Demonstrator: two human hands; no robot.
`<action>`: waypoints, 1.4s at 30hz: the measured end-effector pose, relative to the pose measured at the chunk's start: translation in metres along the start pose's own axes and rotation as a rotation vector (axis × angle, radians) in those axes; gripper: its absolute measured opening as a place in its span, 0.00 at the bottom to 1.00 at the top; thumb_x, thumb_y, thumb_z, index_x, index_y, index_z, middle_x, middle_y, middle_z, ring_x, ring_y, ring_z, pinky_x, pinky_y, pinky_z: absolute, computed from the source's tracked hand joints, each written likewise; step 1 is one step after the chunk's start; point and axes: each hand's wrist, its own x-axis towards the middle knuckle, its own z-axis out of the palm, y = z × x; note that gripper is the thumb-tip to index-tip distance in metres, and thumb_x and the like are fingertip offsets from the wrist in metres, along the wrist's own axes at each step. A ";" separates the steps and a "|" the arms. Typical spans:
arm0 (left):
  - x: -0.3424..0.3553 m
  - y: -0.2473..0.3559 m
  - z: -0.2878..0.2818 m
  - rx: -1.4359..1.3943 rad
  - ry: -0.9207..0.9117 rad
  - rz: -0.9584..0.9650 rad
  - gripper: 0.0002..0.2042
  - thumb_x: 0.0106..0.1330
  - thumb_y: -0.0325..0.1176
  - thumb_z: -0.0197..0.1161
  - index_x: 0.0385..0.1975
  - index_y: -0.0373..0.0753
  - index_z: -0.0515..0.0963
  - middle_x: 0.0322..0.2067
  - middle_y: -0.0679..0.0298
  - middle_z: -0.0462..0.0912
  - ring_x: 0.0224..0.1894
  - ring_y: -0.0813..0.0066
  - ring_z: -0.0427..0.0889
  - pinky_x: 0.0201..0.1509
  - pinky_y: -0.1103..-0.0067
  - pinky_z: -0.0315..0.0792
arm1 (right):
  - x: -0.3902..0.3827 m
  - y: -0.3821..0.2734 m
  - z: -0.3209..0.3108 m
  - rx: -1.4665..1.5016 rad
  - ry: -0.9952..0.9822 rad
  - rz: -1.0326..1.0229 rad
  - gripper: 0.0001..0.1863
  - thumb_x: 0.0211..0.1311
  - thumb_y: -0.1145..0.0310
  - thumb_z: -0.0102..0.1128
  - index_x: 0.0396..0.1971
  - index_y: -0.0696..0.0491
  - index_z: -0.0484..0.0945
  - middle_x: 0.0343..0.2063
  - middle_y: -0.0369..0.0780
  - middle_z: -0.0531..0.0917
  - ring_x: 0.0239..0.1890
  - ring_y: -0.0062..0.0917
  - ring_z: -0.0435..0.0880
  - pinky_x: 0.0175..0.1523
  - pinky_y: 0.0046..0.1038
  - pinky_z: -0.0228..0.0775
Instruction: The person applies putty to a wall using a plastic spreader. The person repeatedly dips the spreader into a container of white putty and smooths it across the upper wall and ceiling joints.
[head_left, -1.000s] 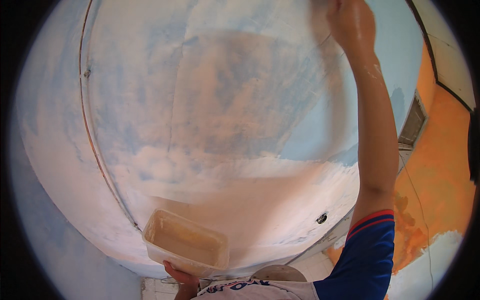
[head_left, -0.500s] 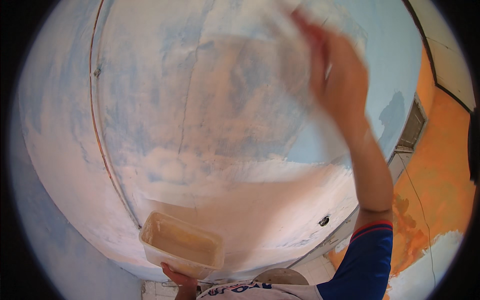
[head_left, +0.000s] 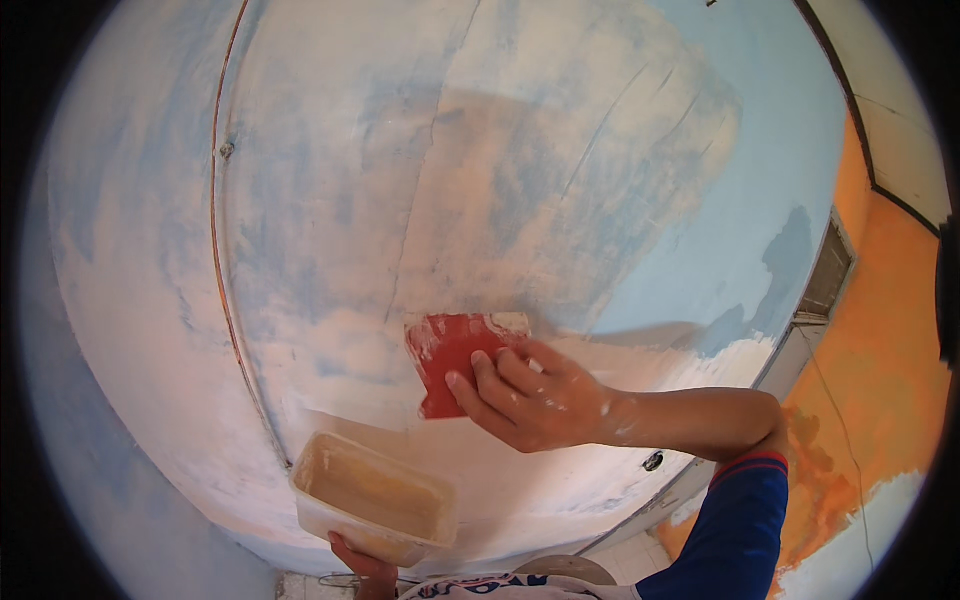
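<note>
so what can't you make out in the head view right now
All in the head view:
Left hand: most fingers hidden by the tub.
Scraper: far side turned away from the camera; the right hand also covers part of the near face.
Round tan thing: partly hidden by the shirt; kind unclear.
Hole: too small to see inside.

A blue sleeve (head_left: 722,530) edged in red joins a pale shirt (head_left: 575,592).

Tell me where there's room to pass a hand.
Bare wall lies between the thin brown line and the red scraper, and above the scraper. It's crowded between the scraper in the right hand and the tub in the left hand.
</note>
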 end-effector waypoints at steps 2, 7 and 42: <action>0.003 0.007 0.004 0.016 -0.033 0.046 0.40 0.67 0.68 0.46 0.72 0.46 0.57 0.68 0.60 0.64 0.69 0.58 0.64 0.71 0.62 0.62 | 0.037 0.027 -0.022 -0.046 0.101 0.157 0.16 0.61 0.68 0.62 0.50 0.48 0.84 0.35 0.42 0.84 0.42 0.33 0.84 0.51 0.42 0.78; 0.011 0.003 -0.008 -0.027 -0.006 0.014 0.40 0.67 0.68 0.45 0.72 0.45 0.58 0.67 0.60 0.64 0.69 0.59 0.65 0.70 0.62 0.64 | 0.047 0.205 -0.043 -0.325 0.544 0.343 0.17 0.59 0.76 0.60 0.45 0.42 0.86 0.35 0.40 0.86 0.30 0.34 0.80 0.37 0.36 0.73; 0.020 0.004 -0.003 0.090 -0.033 -0.009 0.39 0.69 0.67 0.41 0.72 0.46 0.57 0.68 0.59 0.63 0.70 0.58 0.64 0.71 0.59 0.64 | -0.034 0.090 -0.064 -0.250 0.110 0.377 0.15 0.52 0.74 0.69 0.42 0.49 0.87 0.29 0.39 0.86 0.30 0.31 0.82 0.38 0.31 0.72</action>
